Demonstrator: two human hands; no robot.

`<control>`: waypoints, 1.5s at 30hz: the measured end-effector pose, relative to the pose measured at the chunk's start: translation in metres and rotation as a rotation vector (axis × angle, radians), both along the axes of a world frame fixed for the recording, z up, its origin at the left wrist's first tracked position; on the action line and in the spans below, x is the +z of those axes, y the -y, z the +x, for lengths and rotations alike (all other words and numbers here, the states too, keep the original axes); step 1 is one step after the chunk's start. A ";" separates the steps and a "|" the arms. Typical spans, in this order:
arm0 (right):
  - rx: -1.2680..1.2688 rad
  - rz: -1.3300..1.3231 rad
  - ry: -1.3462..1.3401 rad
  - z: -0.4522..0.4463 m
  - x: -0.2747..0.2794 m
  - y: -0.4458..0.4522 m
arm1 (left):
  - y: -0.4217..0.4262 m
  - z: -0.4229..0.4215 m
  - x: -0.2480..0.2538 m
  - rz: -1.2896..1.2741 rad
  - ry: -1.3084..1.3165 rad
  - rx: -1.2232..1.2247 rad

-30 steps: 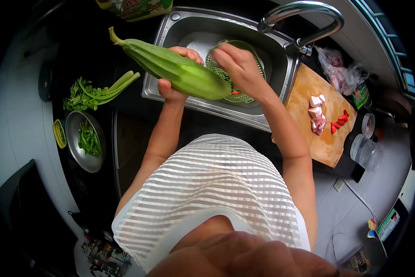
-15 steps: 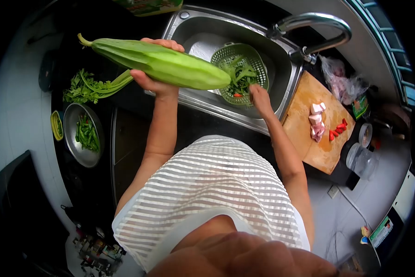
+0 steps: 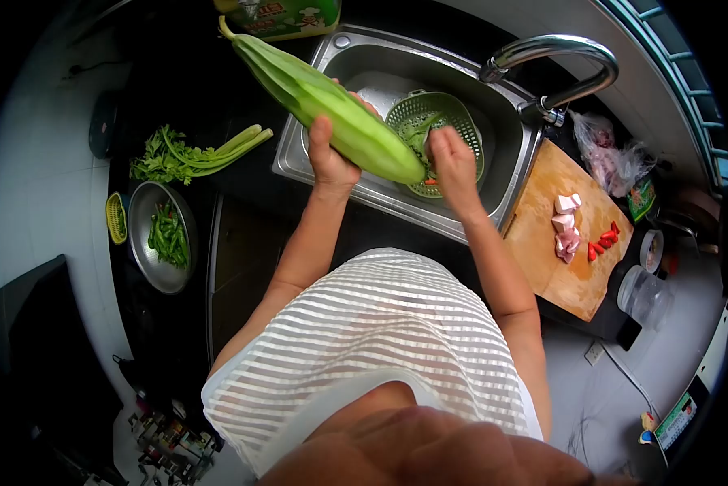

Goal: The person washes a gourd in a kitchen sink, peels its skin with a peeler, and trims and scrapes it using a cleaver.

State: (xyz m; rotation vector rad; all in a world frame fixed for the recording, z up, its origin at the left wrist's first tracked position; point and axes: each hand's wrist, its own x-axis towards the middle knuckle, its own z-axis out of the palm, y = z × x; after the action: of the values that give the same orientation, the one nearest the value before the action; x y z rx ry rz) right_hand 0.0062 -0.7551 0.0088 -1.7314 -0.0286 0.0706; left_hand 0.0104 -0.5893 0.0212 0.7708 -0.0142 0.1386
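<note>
My left hand [image 3: 330,154] is wrapped around a long green gourd [image 3: 340,121], which slants down to the right over the sink's near side. Its lower part is pale and peeled, while darker skin remains toward the stem. Close to the gourd's lower tip, my right hand [image 3: 453,166] is a closed fist; whatever it grips is hidden by the fingers. Below and behind that fist, a green colander [image 3: 476,138] stands in the steel sink [image 3: 360,69], holding green peelings [image 3: 417,134] and a bit of orange-red.
At right, a wooden cutting board [image 3: 554,279] carries pale meat pieces [image 3: 565,223] and cut red peppers [image 3: 603,241]. The faucet [image 3: 578,49] arches over the sink's far corner. Celery [image 3: 194,154] and a metal bowl [image 3: 147,243] of green peppers lie left. A plastic bag [image 3: 611,154] sits beyond the board.
The gourd has tilted more steeply, its stem end swinging up and right. My right hand has risen from the colander's near rim toward the gourd's tip. The whole view has shifted slightly.
</note>
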 end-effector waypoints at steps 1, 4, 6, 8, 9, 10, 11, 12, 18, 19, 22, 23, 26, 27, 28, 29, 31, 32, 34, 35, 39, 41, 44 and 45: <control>0.000 0.002 0.002 0.008 0.016 -0.001 | 0.003 0.000 -0.001 -0.060 0.067 -0.039; 0.148 0.029 0.207 0.026 0.076 -0.014 | 0.015 -0.006 0.009 -0.041 0.102 -0.021; 0.175 0.061 0.248 0.034 0.096 -0.029 | 0.023 -0.010 0.015 -0.012 0.089 0.023; 0.280 -0.086 0.481 0.040 0.103 -0.040 | 0.020 -0.010 0.000 0.091 0.093 0.024; 0.283 -0.083 0.485 0.040 0.100 -0.040 | 0.017 -0.010 -0.004 0.195 0.090 0.031; 0.282 -0.182 0.581 0.039 0.093 -0.039 | 0.015 -0.010 -0.008 0.190 0.096 0.070; 0.281 -0.281 0.674 0.037 0.084 -0.037 | 0.012 -0.010 -0.010 0.191 0.097 0.078; 0.289 -0.320 0.684 0.032 0.076 -0.027 | 0.010 -0.008 -0.009 0.319 0.142 0.106; 0.145 -0.571 -0.035 0.003 -0.067 0.065 | 0.000 0.003 0.011 0.196 0.176 0.105; 0.206 -0.797 -0.076 0.001 -0.075 0.073 | 0.001 0.002 0.009 0.200 0.166 0.101; 0.288 -0.807 -0.062 0.000 -0.065 0.072 | 0.007 0.002 0.009 0.186 0.208 0.049; 0.243 -0.680 0.010 0.006 -0.047 0.061 | 0.009 0.003 0.009 0.183 0.206 0.038; 0.237 -0.204 0.192 0.022 0.051 0.013 | 0.017 0.002 0.012 0.055 0.256 -0.037; 0.248 -0.114 0.272 0.027 0.077 0.000 | 0.020 -0.002 0.017 0.094 0.229 -0.020; 0.278 -0.138 0.422 0.032 0.098 -0.012 | 0.021 -0.004 0.020 0.133 0.203 0.001; 0.309 -0.163 0.575 0.036 0.109 -0.019 | 0.021 -0.007 0.011 0.092 0.148 0.000; 0.338 -0.184 0.597 0.040 0.099 -0.027 | 0.021 -0.007 0.010 0.063 0.135 0.067; 0.370 -0.206 0.615 0.040 0.091 -0.031 | 0.020 -0.008 0.010 0.063 0.137 0.072; 0.376 -0.232 0.587 0.035 0.070 -0.025 | 0.019 -0.006 0.008 0.266 0.234 0.168; 0.365 -0.255 0.544 0.028 0.055 -0.017 | 0.017 -0.006 0.008 0.261 0.225 0.174; 0.369 -0.502 0.251 0.008 -0.038 0.025 | 0.003 0.010 0.015 0.147 0.234 0.156; 0.350 -0.690 -0.070 -0.014 -0.075 0.051 | -0.007 0.016 0.019 -0.003 0.269 0.164; 0.233 -0.639 -0.041 -0.036 -0.119 0.080 | -0.016 0.023 0.018 -0.034 0.259 0.205; 0.232 -0.635 -0.052 -0.035 -0.118 0.077 | -0.018 0.023 0.015 -0.033 0.249 0.195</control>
State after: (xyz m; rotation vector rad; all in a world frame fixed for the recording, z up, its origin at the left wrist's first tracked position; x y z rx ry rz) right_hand -0.0288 -0.8324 -0.1094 -2.3534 -0.1859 0.3235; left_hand 0.0332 -0.5718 0.0366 0.7168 -0.1727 0.4189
